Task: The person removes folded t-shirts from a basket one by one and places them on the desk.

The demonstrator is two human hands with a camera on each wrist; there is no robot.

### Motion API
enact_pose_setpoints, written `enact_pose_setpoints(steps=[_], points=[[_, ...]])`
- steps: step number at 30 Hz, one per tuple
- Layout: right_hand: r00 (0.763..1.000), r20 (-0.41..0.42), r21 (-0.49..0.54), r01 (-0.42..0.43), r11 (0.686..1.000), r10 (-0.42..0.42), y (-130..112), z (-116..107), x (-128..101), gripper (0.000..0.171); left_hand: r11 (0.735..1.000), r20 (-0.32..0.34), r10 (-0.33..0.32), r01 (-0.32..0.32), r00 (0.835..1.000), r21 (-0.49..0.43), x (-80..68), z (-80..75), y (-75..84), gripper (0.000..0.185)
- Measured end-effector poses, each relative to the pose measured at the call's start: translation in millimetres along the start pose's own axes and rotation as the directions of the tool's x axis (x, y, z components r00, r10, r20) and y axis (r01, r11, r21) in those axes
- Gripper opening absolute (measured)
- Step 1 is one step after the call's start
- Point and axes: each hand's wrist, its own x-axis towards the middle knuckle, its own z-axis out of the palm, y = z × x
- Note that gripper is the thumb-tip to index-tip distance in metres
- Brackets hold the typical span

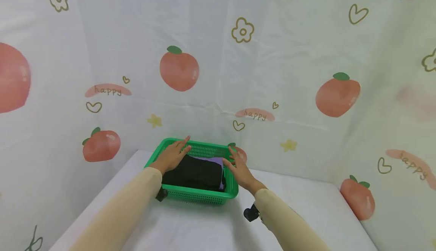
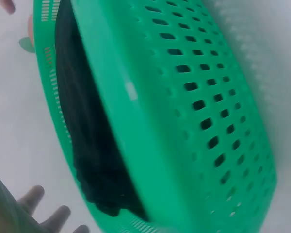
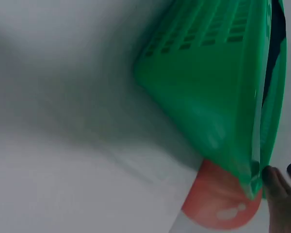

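A green perforated plastic basket [image 1: 201, 192] holds a folded black cloth [image 1: 194, 173], with a purple cloth [image 1: 215, 160] showing behind and beside it. Over the basket's left end is my left hand [image 1: 171, 156], its fingers extended and spread, holding nothing. My right hand [image 1: 241, 170] is at the right end, with fingers loosely extended and nothing in them. In the right wrist view, the right fingertips [image 3: 271, 177] lie close to the basket's corner; contact cannot be told. The left wrist view shows the black cloth [image 2: 82, 107] behind the near rim.
A white-covered table [image 1: 289, 205] bears the basket. Behind it hangs a white curtain [image 1: 211, 54] printed with red fruit, hearts and flowers, near the basket's far rim. A dark wrist device [image 1: 251, 213] hangs below the right wrist.
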Motion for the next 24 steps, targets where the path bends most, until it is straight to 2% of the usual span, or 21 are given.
enact_pose_setpoints(steps=[5, 8, 12, 15, 20, 24], points=[[0.993, 0.011, 0.143, -0.122, 0.982, 0.122, -17, 16, 2, 0.076, 0.995, -0.041, -0.075, 0.072, 0.996, -0.076, -3.5, 9.7, -10.0, 0.077], [0.974, 0.036, 0.209, -0.226, 0.951, 0.224, -25, 23, 1, 0.079, 0.989, -0.061, -0.112, 0.106, 0.992, -0.099, -3.1, 19.1, -14.9, 0.085], [0.943, 0.052, 0.273, -0.331, 0.903, 0.33, -25, 33, 2, 0.079, 0.982, -0.077, -0.161, 0.151, 0.984, -0.116, -2.5, 28.8, -18.9, 0.083], [0.926, 0.039, 0.286, -0.371, 0.884, 0.376, -19, 42, 3, 0.079, 0.978, -0.098, -0.182, 0.17, 0.978, -0.12, -4.1, 32.8, -21.5, 0.08], [0.913, 0.012, 0.315, -0.391, 0.865, 0.408, -11, 50, 5, 0.079, 0.969, -0.1, -0.198, 0.18, 0.975, -0.166, -8.3, 36.3, -23.1, 0.082], [0.907, 0.031, 0.351, -0.404, 0.845, 0.421, -13, 50, 5, 0.08, 0.965, -0.097, -0.211, 0.192, 0.973, -0.179, -12.0, 37.4, -24.8, 0.082]])
